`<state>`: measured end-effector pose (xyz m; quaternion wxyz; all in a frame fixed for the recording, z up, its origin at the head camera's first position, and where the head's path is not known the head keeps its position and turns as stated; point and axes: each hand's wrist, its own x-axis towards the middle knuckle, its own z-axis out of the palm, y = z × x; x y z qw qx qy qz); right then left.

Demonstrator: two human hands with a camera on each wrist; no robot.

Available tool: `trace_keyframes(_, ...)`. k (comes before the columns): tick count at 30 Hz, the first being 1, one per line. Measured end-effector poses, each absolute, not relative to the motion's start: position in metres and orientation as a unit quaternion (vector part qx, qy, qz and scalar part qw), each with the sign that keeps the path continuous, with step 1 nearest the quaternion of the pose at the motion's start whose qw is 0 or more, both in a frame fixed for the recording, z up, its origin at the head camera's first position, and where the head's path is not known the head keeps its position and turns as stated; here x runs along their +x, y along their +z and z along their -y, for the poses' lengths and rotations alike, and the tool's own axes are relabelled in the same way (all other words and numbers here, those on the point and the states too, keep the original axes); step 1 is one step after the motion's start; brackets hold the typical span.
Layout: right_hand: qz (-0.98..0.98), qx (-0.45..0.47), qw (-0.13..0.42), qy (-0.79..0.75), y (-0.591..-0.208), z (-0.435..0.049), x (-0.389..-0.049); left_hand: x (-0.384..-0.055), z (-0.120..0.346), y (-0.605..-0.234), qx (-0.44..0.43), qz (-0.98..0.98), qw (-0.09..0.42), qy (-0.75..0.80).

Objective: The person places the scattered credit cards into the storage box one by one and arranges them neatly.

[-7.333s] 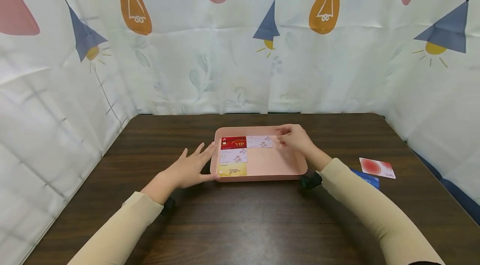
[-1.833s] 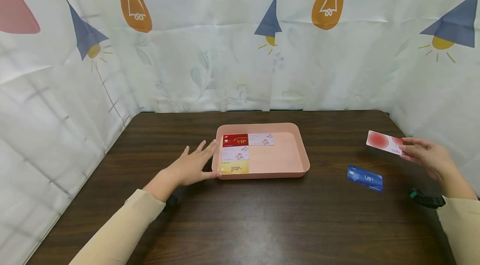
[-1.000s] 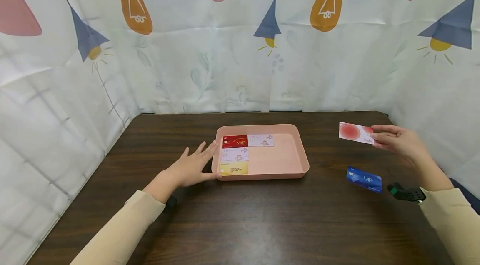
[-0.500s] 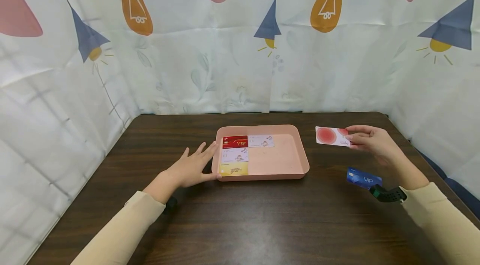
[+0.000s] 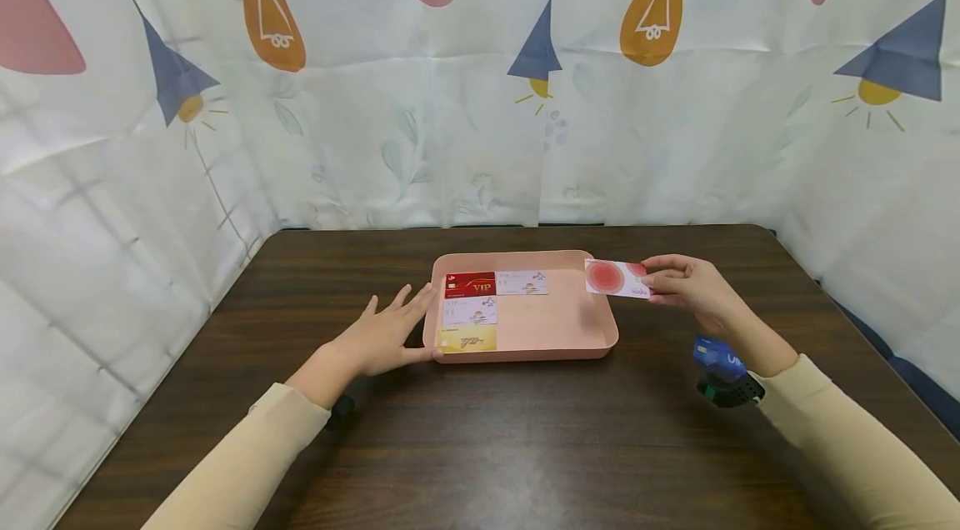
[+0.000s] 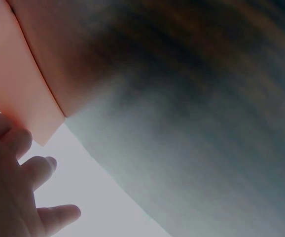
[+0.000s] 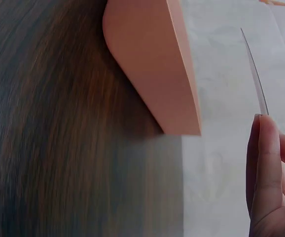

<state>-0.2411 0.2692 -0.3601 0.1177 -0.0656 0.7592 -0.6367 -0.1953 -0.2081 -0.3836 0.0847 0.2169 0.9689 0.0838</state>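
Observation:
My right hand pinches a white card with red circles by its right end, over the right rim of a pink tray. In the right wrist view that card shows edge-on, between thumb and fingers. With fingers spread, my left hand touches the tray's left side. Inside the tray lie a red VIP card, a white card to its right, another white card below it, and a yellow card at the bottom left.
A blue VIP card lies on the dark wooden table, partly hidden by my right forearm and its black wrist strap. A patterned curtain hangs behind the table.
My right hand laid down nothing in the last second; it carried the red-circled card leftward from the table's right side to the tray. Earlier it was inside the tray. My left hand stayed put.

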Motion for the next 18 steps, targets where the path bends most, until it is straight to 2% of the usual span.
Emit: trace_keyframes(18,-0.745,-0.095,0.156,-0.641,-0.371,-0.21,-0.253,-0.196,0.208,-0.383,0.22,-0.969,0.082,0.079)
